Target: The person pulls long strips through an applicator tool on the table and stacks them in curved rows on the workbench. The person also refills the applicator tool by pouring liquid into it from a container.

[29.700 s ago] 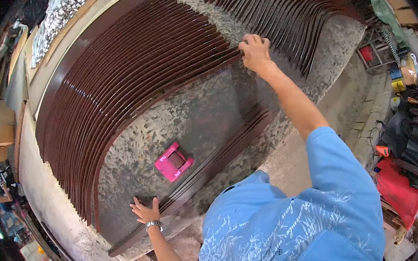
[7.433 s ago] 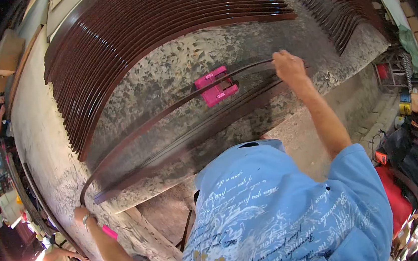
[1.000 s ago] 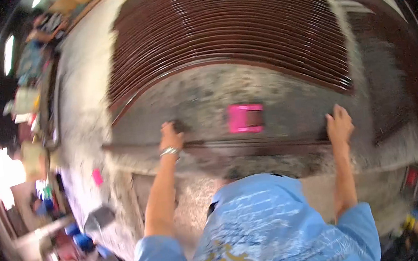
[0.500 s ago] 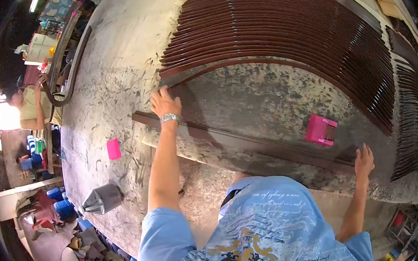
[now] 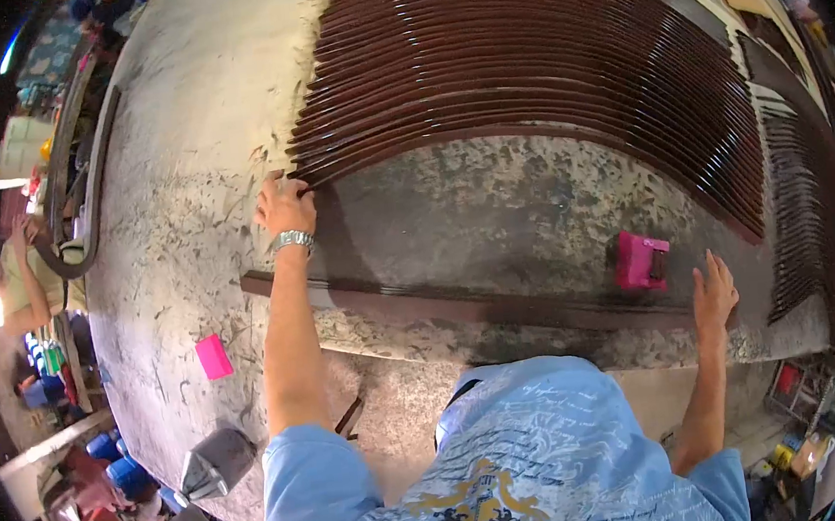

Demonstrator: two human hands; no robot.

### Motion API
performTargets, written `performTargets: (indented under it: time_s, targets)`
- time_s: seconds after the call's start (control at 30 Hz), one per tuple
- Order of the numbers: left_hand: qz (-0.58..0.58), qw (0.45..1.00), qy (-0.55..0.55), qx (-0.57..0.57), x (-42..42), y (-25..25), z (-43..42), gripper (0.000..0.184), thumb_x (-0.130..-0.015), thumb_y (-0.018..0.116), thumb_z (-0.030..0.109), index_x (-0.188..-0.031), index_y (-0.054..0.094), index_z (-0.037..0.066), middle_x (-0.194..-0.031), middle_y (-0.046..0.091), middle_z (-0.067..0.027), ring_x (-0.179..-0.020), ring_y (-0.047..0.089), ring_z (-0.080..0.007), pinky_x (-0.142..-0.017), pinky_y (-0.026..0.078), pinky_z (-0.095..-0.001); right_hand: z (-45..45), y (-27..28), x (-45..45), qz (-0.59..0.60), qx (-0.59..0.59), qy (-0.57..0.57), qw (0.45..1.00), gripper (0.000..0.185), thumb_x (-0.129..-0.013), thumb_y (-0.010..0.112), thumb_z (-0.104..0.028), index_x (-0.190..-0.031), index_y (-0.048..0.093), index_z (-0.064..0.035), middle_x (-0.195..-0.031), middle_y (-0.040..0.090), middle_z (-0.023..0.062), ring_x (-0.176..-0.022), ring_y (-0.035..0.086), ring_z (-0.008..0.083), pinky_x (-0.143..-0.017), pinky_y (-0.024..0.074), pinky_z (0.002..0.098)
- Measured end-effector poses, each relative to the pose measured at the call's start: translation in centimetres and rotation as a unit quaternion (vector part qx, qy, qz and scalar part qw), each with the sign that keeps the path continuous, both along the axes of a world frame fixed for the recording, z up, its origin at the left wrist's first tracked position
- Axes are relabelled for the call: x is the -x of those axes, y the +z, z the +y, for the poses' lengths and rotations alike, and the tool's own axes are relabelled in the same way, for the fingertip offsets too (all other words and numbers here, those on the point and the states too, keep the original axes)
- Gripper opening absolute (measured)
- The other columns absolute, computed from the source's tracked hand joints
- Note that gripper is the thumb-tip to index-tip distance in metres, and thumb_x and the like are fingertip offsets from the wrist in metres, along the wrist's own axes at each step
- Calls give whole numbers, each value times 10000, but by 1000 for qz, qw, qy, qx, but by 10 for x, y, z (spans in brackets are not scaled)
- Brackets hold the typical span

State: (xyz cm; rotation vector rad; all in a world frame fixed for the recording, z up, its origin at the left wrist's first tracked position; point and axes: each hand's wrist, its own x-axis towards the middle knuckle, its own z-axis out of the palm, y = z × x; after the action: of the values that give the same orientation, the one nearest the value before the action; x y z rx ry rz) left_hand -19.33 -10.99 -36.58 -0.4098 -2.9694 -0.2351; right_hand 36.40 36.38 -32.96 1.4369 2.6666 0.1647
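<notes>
My left hand (image 5: 284, 208), with a metal watch at the wrist, is at the left end of the nearest dark brown strip (image 5: 566, 132). Its fingers are curled at the strip's tip, partly hiding it. This strip lies along the front of a row of many similar long, glossy strips (image 5: 518, 50). My right hand (image 5: 714, 294) rests low at the right end of a long flat brown bar (image 5: 482, 306), near the table's front edge. Its fingers are extended and apart. Just left of it sits a pink block with a dark insert (image 5: 643, 261).
A pink rectangular piece (image 5: 214, 356) and a grey jug-like container (image 5: 216, 463) are on the stained table (image 5: 174, 234) at left. More dark strips (image 5: 791, 194) lie at far right. Another person (image 5: 22, 273) is beyond the left edge, near a dark curved bar (image 5: 86, 257).
My left hand has moved away from me, bringing the strip's left end up against the row. My right hand has barely shifted over the table. The camera view has turned slightly.
</notes>
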Motion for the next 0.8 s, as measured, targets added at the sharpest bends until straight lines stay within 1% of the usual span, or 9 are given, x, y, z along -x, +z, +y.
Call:
performTargets:
  time_s: [0.07, 0.13, 0.2, 0.3, 0.4, 0.53, 0.63, 0.73, 0.8]
  targets:
    - [14, 1000, -8, -7, 4, -8, -1, 209, -709, 800, 213, -906, 738, 241, -1331, 520, 16, -1225, 477, -276, -969, 332, -515, -2, 0, -5, 9, -11, 12, 1000, 495, -951, 626, -284, -1426, 501, -223, -1419, 514, 71, -1306, 469, 273, -1033, 326, 558]
    - [22, 999, -24, -11, 0, -5, -1, 275, -731, 797, 239, -994, 716, 232, -1324, 519, 1, -1222, 478, -274, -954, 333, -515, -3, -1, -11, 19, -18, 22, 999, 491, -946, 633, -283, -1415, 511, -204, -1409, 522, 79, -1291, 482, 276, -1025, 331, 560]
    - [76, 997, -7, -6, -12, -2, 5, 377, -760, 787, 269, -1112, 667, 208, -1325, 515, -27, -1221, 481, -276, -956, 330, -520, -5, 0, -17, 35, -20, 28, 999, 485, -942, 637, -284, -1402, 523, -181, -1399, 528, 88, -1278, 495, 281, -1020, 336, 564]
    - [105, 993, -33, -37, -44, -3, 14, 435, -792, 767, 274, -1186, 620, 164, -1342, 505, -76, -1231, 479, -290, -990, 321, -528, -6, 4, -24, 29, -9, -20, 999, 470, -943, 634, -294, -1384, 538, -161, -1373, 548, 93, -1263, 507, 287, -1007, 352, 565]
    - [41, 996, -78, -32, -91, -17, 28, 453, -802, 756, 283, -1212, 625, 141, -1385, 490, -84, -1240, 477, -302, -1021, 306, -532, -1, -6, -41, 30, 23, -64, 997, 459, -933, 644, -285, -1365, 557, -155, -1361, 555, 99, -1262, 506, 297, -988, 371, 560]
    - [-45, 991, -123, -18, -162, -35, 75, 507, -823, 730, 312, -1274, 624, 108, -1468, 442, -97, -1266, 463, -318, -1030, 301, -551, 7, -41, -73, 61, 48, -47, 996, 434, -958, 597, -341, -1349, 562, -155, -1369, 535, 109, -1250, 504, 320, -958, 398, 579]
    - [-65, 978, -194, -28, -219, -37, 129, 523, -850, 700, 342, -1303, 604, 99, -1477, 440, -108, -1294, 445, -327, -1036, 297, -554, 0, -60, -77, 19, 47, -63, 997, 429, -957, 588, -372, -1333, 569, -167, -1362, 528, 119, -1236, 504, 342, -939, 415, 583]
    - [-105, 957, -265, -53, -260, -41, 185, 535, -884, 659, 374, -1329, 585, 88, -1488, 437, -142, -1339, 407, -345, -1077, 275, -539, 4, -66, -82, 36, 36, -43, 998, 425, -940, 612, -373, -1313, 589, -170, -1359, 519, 125, -1222, 505, 357, -929, 421, 582]
    - [-105, 960, -257, -31, -277, -49, 218, 529, -894, 645, 373, -1335, 582, 87, -1500, 430, -135, -1364, 389, -333, -1102, 263, -537, 5, -62, -83, 70, 43, -34, 996, 381, -935, 626, -357, -1262, 628, -161, -1316, 537, 115, -1207, 506, 338, -936, 414, 567]
